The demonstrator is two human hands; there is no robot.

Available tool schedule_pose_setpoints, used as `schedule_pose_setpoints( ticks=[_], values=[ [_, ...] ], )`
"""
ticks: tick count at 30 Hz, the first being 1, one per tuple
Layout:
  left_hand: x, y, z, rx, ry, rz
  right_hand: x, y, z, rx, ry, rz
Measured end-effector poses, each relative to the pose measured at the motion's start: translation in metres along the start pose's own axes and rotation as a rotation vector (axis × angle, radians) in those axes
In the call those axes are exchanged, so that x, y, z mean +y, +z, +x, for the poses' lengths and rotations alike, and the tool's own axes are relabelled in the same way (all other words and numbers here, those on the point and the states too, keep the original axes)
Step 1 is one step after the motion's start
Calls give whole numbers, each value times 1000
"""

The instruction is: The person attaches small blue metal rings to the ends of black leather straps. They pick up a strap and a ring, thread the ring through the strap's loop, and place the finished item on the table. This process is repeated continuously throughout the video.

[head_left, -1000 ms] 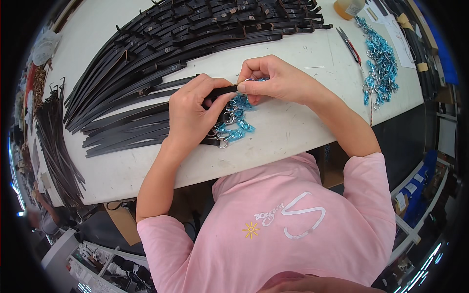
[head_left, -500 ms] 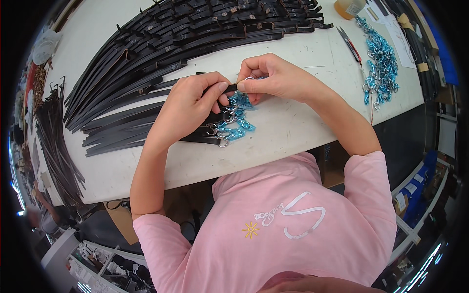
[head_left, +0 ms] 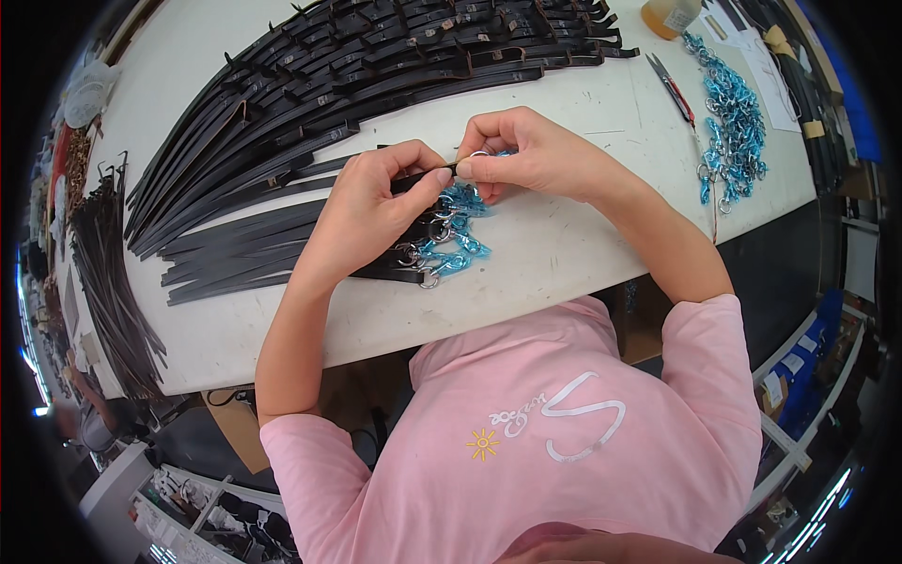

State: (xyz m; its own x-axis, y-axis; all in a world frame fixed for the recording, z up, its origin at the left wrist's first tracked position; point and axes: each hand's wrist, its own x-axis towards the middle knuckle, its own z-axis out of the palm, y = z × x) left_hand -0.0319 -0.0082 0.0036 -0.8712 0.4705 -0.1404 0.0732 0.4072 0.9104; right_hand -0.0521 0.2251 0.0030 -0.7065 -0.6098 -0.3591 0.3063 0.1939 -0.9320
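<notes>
Between my two hands, over the middle of the table, is the end of a black strap (head_left: 413, 179). My left hand (head_left: 383, 202) pinches it between thumb and fingers. Right beside it, my right hand (head_left: 512, 162) is closed on the strap's tip and a metal ring, with a bit of blue wrapping showing behind the fingers. Below my hands lie several black straps (head_left: 244, 246) whose right ends carry metal rings and clasps in blue film (head_left: 456, 246). My fingers partly hide the joint of strap and ring.
Rows of black straps (head_left: 376, 66) cover the far table. Dark strips (head_left: 108, 273) hang over the left edge. At right are a pile of blue-wrapped clasps (head_left: 735, 117), red-handled scissors (head_left: 672, 89) and a jar of amber liquid (head_left: 669, 15).
My left thumb has straightened and slid slightly right along the strap, toward the right fingertips. The right hand stays nearly in place.
</notes>
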Motion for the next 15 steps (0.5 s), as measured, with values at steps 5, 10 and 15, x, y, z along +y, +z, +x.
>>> schedule_pose_setpoints(
  ticks=[5, 10, 15],
  values=[
    [1, -1, -1, 5, 9, -29, 3, -1, -1, 2, -28, 21],
    [2, -1, 0, 11, -13, -37, 3, -2, -2, 37, -20, 6],
    [5, -4, -2, -30, -71, -22, -2, -2, -3, 65, 13, -25]
  ],
)
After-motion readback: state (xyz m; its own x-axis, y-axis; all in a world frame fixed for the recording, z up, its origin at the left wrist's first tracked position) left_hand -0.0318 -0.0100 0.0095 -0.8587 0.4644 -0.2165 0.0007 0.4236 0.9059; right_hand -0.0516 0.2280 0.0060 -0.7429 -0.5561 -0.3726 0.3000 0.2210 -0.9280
